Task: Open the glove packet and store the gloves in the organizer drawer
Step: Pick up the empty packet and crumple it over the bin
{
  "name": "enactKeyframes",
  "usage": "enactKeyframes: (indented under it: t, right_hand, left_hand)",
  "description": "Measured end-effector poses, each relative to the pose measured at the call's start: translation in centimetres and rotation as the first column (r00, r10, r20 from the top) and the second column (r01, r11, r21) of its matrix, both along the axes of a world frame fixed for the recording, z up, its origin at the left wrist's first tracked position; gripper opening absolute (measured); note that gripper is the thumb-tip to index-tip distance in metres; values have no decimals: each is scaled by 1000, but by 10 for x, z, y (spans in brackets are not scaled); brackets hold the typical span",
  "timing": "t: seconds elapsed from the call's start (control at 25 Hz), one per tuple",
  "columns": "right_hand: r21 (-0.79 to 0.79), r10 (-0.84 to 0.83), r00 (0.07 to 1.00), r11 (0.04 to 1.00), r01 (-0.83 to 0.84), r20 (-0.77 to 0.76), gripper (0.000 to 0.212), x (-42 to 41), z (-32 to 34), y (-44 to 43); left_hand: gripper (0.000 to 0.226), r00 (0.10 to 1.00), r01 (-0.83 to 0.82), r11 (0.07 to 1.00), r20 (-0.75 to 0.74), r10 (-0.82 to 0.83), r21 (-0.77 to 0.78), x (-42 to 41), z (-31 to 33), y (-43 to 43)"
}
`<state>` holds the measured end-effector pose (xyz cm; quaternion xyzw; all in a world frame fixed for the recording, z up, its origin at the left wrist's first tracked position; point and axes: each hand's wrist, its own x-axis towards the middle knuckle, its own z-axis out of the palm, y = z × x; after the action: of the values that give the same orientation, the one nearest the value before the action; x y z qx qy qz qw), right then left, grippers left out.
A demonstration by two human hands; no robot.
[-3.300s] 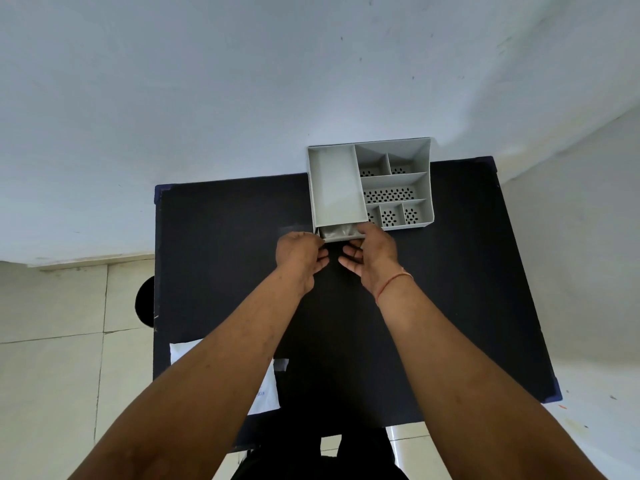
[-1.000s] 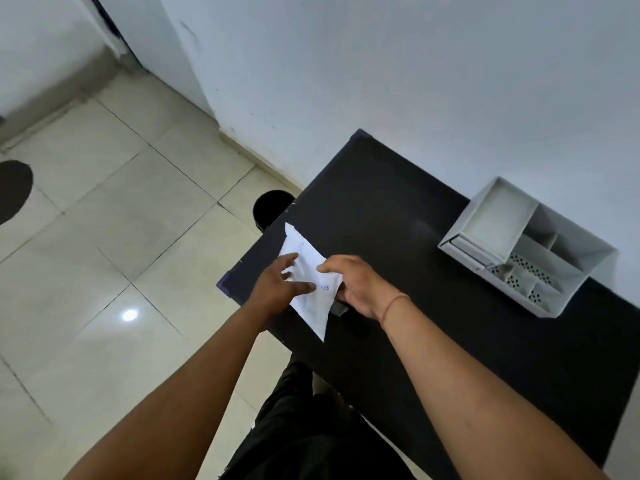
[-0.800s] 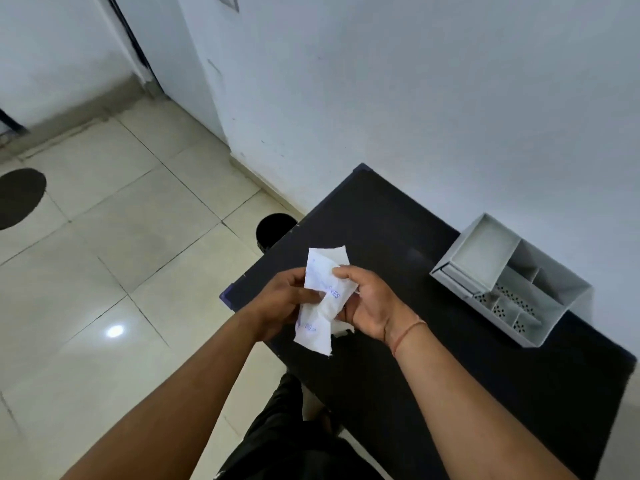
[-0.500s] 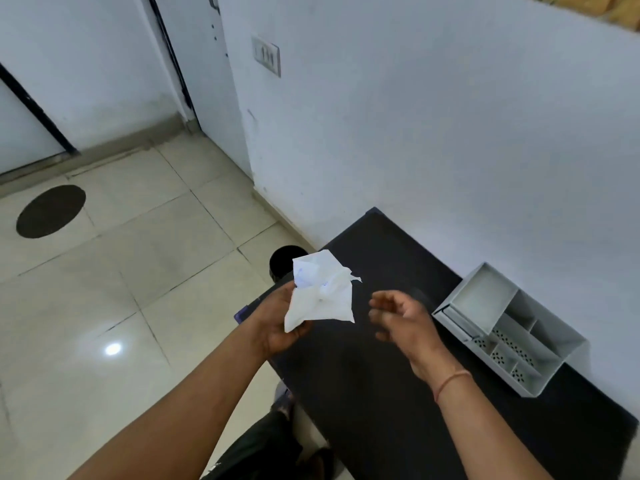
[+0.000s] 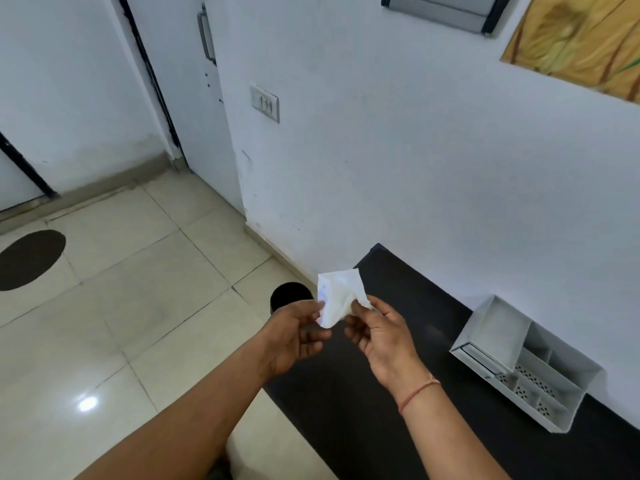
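Note:
A crumpled white glove packet (image 5: 337, 295) with faint blue print is held up in the air over the table's left edge. My left hand (image 5: 298, 332) pinches its lower left side and my right hand (image 5: 380, 332) pinches its right side. The grey organizer (image 5: 523, 367) stands on the black table (image 5: 398, 393) at the right, near the wall, with one large compartment and several small perforated ones. Its drawer front faces the table's middle. No gloves are visible.
A round black bin (image 5: 289, 296) stands on the tiled floor just left of the table. A white door (image 5: 194, 81) and a wall switch (image 5: 265, 103) are at the back. A dark round mat (image 5: 29, 258) lies on the floor at far left.
The view has swung left and up from the organizer. The packet was picked off the table, crumpled in my left hand, and my right hand has now returned to grip it.

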<state>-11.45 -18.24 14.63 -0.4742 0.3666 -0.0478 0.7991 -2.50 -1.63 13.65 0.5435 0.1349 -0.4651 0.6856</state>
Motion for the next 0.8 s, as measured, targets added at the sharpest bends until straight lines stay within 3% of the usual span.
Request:
enactKeyframes:
  t: [0.08, 0.2, 0.36, 0.8]
  right_hand:
    - [84, -96, 995, 992, 96, 3, 26, 31, -2, 18]
    - [157, -221, 975, 963, 221, -16, 31, 75, -9, 49]
    - [212, -322, 946, 922, 324, -44, 39, 119, -22, 81]
    - [277, -516, 847, 802, 529, -123, 32, 239, -81, 51]
  left_hand:
    - [28, 998, 53, 999, -39, -52, 9, 39, -2, 34]
    - [29, 985, 166, 978, 24, -170, 127, 101, -7, 89]
    - [28, 979, 158, 964, 94, -182, 214, 172, -15, 122]
    - [24, 896, 344, 866, 149, -419, 364, 314, -71, 23]
